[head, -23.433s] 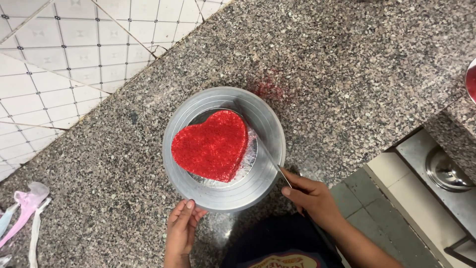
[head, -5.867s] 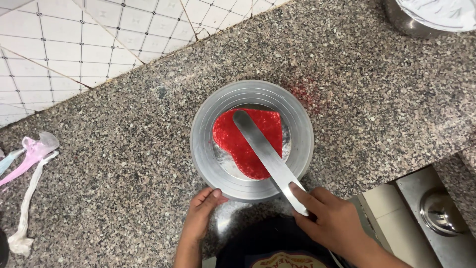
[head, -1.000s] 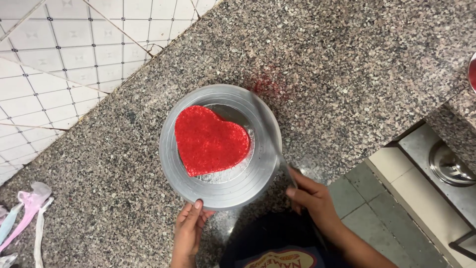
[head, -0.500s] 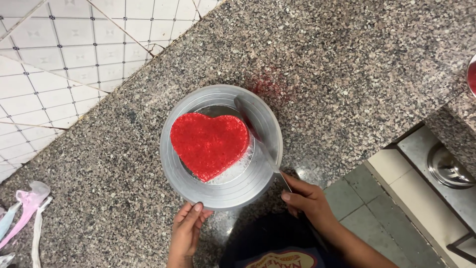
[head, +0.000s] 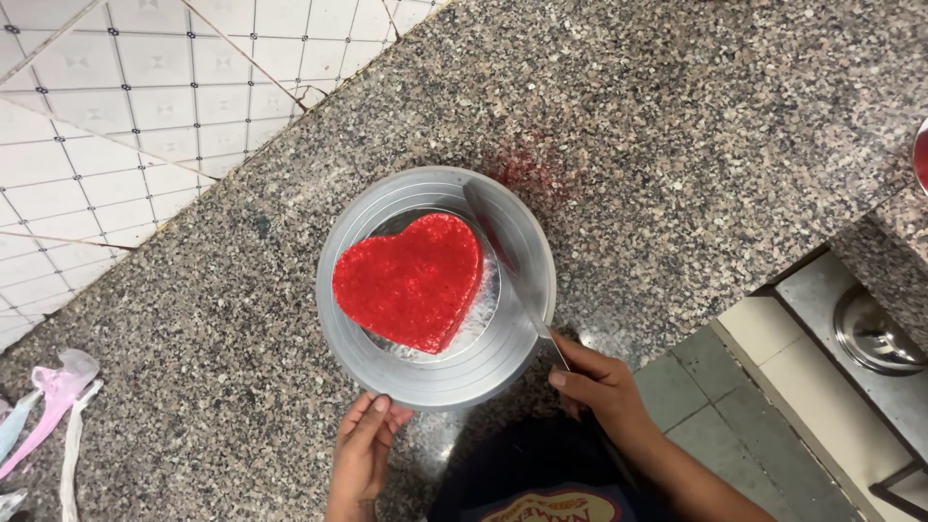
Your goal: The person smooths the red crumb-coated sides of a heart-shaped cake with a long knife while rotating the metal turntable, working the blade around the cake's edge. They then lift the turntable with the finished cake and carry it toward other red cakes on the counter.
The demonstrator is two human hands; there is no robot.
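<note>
Lower left of frame: pink and white ribbons lay on the granite bench. Centre: red heart cake sat on a grey turntable. It looked soft, crumb-coated and easily marked, so best handled by its silver board. Left hand, fingers loosely apart, touched the turntable's rim. Right hand, fingers clamped on the spatula, held its blade against the cake's side.

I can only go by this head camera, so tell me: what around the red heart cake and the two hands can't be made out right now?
- Spatula handle: hidden inside the right hand grip.
- Cake far side and its board beneath: hidden by the cake itself.
- Turntable base: covered by its own disc.
- Left hand wrist: cut off by the bottom edge.
- Red-filled container: cut off by the right edge.
- Metal item below the counter: too small to identify.
</note>
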